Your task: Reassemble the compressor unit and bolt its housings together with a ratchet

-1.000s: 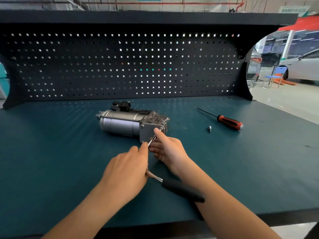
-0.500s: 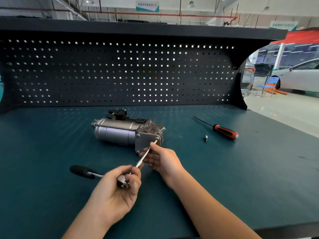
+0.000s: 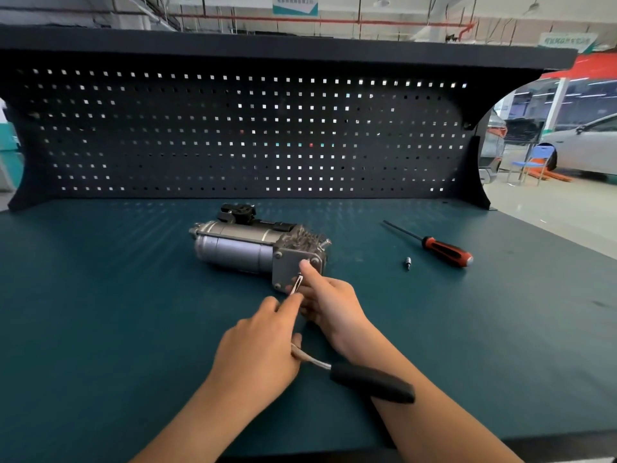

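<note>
Midway across the bench (image 3: 100, 329) the compressor unit (image 3: 247, 248) lies with open mat all around. The left hand (image 3: 257, 355) grips the ratchet (image 3: 370, 382) near its head, handle angled toward the near edge. The right hand (image 3: 330, 302) lays a forefinger on the unit's end plate; whether it grips anything I cannot tell.

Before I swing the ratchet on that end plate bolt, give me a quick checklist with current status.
1. Ratchet gripped: ok, left hand holds its head end.
2. Extension seated on a bolt: cannot tell, right hand hides the tip.
3. Compressor lying on the bench: ok.
4. Handle swing path: not ok, the handle lies across the right forearm.
5. Screwdriver and loose bit away from the work: ok.
</note>
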A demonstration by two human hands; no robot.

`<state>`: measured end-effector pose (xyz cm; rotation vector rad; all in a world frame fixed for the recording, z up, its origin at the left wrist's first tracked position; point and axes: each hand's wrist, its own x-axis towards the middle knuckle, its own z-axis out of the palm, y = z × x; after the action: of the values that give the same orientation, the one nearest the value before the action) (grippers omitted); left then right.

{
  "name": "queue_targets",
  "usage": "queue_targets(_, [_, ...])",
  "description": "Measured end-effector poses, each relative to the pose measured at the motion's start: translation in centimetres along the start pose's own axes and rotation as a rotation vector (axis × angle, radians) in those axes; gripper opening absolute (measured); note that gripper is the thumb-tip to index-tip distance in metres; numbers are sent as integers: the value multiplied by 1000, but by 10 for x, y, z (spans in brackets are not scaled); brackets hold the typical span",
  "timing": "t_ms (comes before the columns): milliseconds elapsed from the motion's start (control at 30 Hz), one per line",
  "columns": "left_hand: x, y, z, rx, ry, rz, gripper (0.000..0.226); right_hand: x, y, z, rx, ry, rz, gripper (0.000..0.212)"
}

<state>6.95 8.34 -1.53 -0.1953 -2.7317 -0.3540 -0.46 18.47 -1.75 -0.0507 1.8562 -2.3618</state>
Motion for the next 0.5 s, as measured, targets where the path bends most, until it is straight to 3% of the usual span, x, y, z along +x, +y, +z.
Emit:
queue_targets(100, [1, -2, 0, -390, -4, -19, 49, 1, 1, 3, -11, 19, -26, 30])
queue_targets(233, [2, 2, -8, -944, -78, -120, 29, 2, 1, 2, 23, -1, -21, 33])
queue_targets(367, [-1, 1, -11, -1237, -49, -315, 31, 0, 0, 4, 4, -32, -21, 26])
queue_targets(500, [-4, -4, -11, -1393, -68, -404, 35, 0, -1, 3, -1, -58, -31, 20])
